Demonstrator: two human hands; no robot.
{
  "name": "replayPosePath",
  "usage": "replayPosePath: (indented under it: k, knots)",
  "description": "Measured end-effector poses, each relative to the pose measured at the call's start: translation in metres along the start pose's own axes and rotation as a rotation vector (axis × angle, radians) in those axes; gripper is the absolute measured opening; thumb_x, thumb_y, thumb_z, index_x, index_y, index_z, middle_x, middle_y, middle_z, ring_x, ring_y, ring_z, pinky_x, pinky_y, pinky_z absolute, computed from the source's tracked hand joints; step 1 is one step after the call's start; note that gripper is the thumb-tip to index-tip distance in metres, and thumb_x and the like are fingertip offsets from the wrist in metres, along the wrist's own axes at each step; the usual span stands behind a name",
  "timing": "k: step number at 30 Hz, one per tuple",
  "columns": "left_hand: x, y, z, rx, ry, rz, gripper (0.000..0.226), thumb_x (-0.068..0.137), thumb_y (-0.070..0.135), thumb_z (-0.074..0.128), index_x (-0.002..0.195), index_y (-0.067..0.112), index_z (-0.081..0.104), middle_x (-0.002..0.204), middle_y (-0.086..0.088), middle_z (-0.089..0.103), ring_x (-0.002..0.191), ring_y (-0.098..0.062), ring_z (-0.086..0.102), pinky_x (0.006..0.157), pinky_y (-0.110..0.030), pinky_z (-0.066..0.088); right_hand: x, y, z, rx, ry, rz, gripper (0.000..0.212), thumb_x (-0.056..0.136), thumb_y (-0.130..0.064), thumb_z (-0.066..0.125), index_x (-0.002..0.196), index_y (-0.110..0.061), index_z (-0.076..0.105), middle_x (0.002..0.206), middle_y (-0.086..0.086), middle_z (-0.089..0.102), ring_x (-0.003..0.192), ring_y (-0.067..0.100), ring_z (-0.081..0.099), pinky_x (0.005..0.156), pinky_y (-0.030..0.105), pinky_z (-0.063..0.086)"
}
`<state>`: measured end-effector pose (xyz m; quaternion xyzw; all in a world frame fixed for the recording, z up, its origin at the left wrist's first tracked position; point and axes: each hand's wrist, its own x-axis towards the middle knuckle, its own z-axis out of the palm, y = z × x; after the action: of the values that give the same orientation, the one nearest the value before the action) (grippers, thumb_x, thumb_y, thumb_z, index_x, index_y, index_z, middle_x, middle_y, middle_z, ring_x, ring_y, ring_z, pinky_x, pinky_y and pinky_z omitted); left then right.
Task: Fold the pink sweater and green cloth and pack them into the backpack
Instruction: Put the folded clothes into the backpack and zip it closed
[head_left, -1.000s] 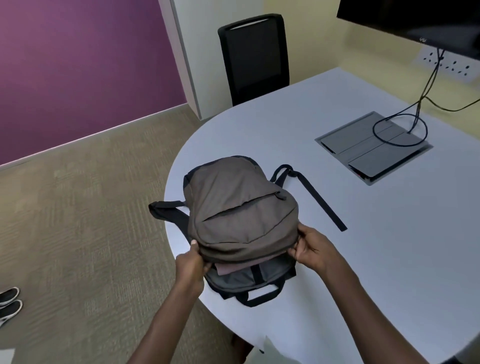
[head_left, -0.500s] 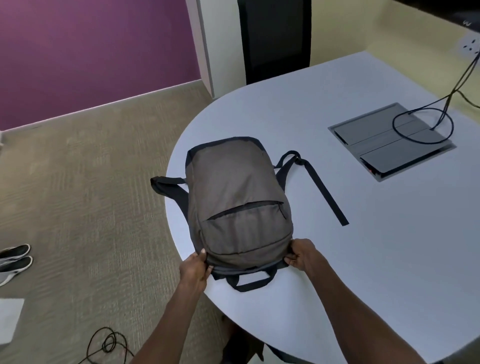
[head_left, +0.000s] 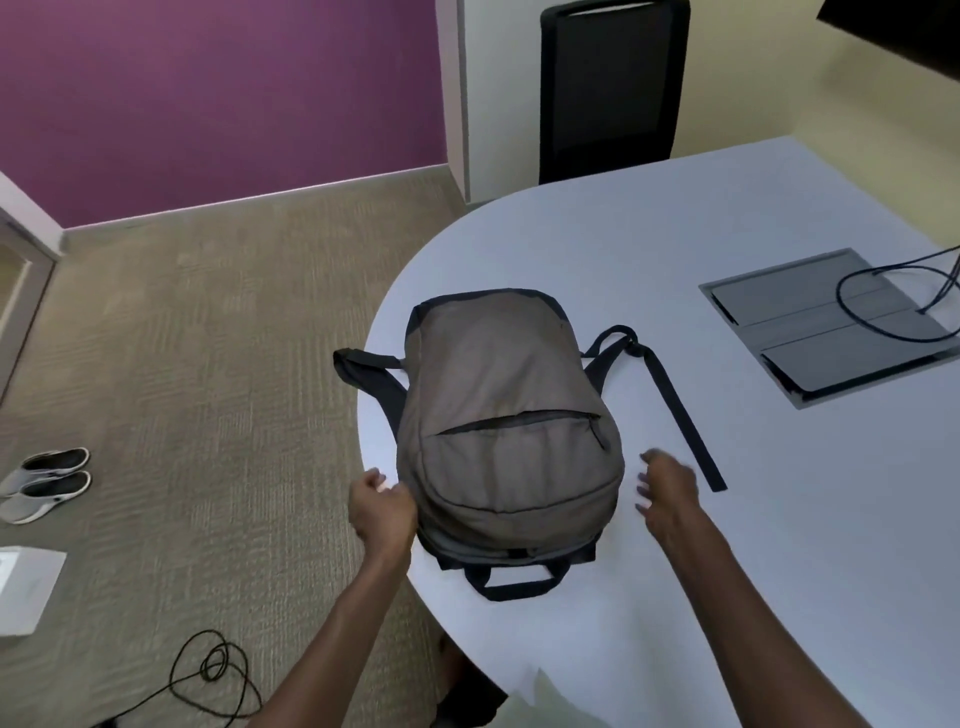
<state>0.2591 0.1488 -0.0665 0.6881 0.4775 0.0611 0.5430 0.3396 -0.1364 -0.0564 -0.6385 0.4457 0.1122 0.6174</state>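
Centrally, a soft grey-brown fabric backpack (head_left: 506, 431) lies flat at the white table's (head_left: 753, 519) rounded edge. Left hand (head_left: 382, 512) touches its side, loosely curled; right hand (head_left: 667, 491) hovers beside, holding nothing. It looks limp; its black top handle (head_left: 514, 582) seems the best hold.

No text, label, brand, number or sign can be read anywhere; the backpack (head_left: 511, 431) shows plain brown fabric with no legible logo; the white box (head_left: 26, 590) on the floor bears no mark that can be made out; the dark screen corner (head_left: 904, 36) at top right shows no lettering.
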Motion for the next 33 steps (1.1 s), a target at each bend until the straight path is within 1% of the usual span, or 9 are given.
replayPosePath:
  k: [2, 5, 8, 12, 17, 23, 28, 31, 33]
  knots:
    - [-0.01, 0.029, 0.008, -0.011, 0.135, 0.322, 0.041, 0.093, 0.007, 0.057, 0.133, 0.003, 0.05, 0.131, -0.011, 0.054, 0.122, -0.026, 0.051, 0.096, -0.029, 0.039, -0.009, -0.02, 0.012, -0.25, 0.144, -0.442, 0.026, 0.091, -0.029, 0.06, 0.108, -0.009, 0.061, 0.11, 0.01, 0.062, 0.099, 0.025, 0.058, 0.086, 0.038, 0.046]
    - [-0.008, 0.057, 0.032, 0.116, 0.05, 0.742, 0.053, 0.095, 0.027, 0.059, 0.143, 0.008, 0.042, 0.145, -0.011, 0.045, 0.135, -0.026, 0.039, 0.112, -0.038, 0.034, -0.023, -0.043, 0.041, -0.717, -0.043, -0.901, 0.086, 0.081, -0.061, 0.066, 0.15, -0.024, 0.031, 0.159, 0.006, 0.027, 0.146, 0.029, 0.024, 0.111, 0.056, 0.027]
    - [0.008, 0.057, 0.059, 0.604, -0.155, 0.849, 0.081, 0.092, 0.067, 0.042, 0.157, 0.029, 0.011, 0.165, -0.011, 0.006, 0.151, -0.034, 0.005, 0.118, -0.056, 0.012, -0.022, -0.042, 0.067, -1.173, -0.337, -0.818, 0.132, 0.058, -0.084, 0.068, 0.152, -0.042, -0.014, 0.162, 0.001, -0.027, 0.149, 0.036, -0.016, 0.109, 0.072, 0.01]
    - [0.029, 0.003, 0.073, 1.004, -0.315, 0.852, 0.108, 0.072, 0.095, 0.024, 0.156, 0.036, -0.011, 0.163, -0.014, -0.021, 0.149, -0.044, -0.013, 0.11, -0.075, 0.011, -0.004, 0.004, 0.069, -1.484, -0.447, -0.712, 0.157, 0.048, -0.072, 0.083, 0.143, -0.039, -0.037, 0.147, 0.007, -0.051, 0.142, 0.048, -0.028, 0.101, 0.082, 0.014]
    - [0.04, -0.038, 0.075, 1.089, -0.352, 0.891, 0.138, 0.05, 0.105, 0.03, 0.153, 0.029, -0.024, 0.158, -0.024, -0.027, 0.146, -0.047, -0.021, 0.108, -0.078, 0.007, 0.004, 0.042, 0.071, -1.577, -0.398, -0.593, 0.163, 0.047, -0.068, 0.086, 0.137, -0.034, -0.046, 0.138, 0.017, -0.058, 0.137, 0.054, -0.032, 0.104, 0.08, 0.017]
    - [0.041, -0.037, 0.074, 1.063, -0.371, 0.933, 0.145, 0.046, 0.104, 0.034, 0.155, 0.026, -0.019, 0.158, -0.025, -0.026, 0.145, -0.047, -0.022, 0.109, -0.077, 0.006, 0.003, 0.039, 0.074, -1.604, -0.363, -0.584, 0.165, 0.044, -0.073, 0.084, 0.131, -0.034, -0.051, 0.138, 0.019, -0.057, 0.137, 0.055, -0.032, 0.106, 0.079, 0.011]
    - [0.042, -0.021, 0.057, 0.843, -0.323, 0.971, 0.116, 0.072, 0.094, 0.033, 0.158, 0.023, 0.001, 0.165, -0.014, -0.002, 0.151, -0.035, 0.0, 0.117, -0.059, 0.007, -0.018, 0.025, 0.081, -1.619, -0.294, -0.567, 0.163, 0.05, -0.065, 0.086, 0.139, -0.03, -0.045, 0.144, 0.024, -0.049, 0.138, 0.056, -0.027, 0.107, 0.079, 0.004]
    - [0.054, 0.0, 0.046, 0.349, -0.236, 0.778, 0.078, 0.095, 0.061, 0.045, 0.153, 0.015, 0.023, 0.159, -0.01, 0.024, 0.146, -0.023, 0.023, 0.118, -0.037, 0.019, -0.046, 0.014, 0.094, -1.63, -0.205, -0.631, 0.148, 0.062, -0.066, 0.08, 0.15, -0.017, -0.028, 0.148, 0.029, -0.04, 0.138, 0.059, -0.024, 0.106, 0.079, 0.007]
    - [0.077, 0.011, 0.039, 0.093, -0.117, 0.577, 0.048, 0.102, 0.036, 0.045, 0.141, 0.007, 0.044, 0.142, -0.013, 0.05, 0.131, -0.027, 0.046, 0.108, -0.034, 0.036, -0.067, 0.008, 0.109, -1.596, -0.187, -0.786, 0.132, 0.07, -0.062, 0.076, 0.154, -0.013, -0.013, 0.152, 0.029, -0.034, 0.141, 0.056, -0.02, 0.109, 0.075, 0.01]
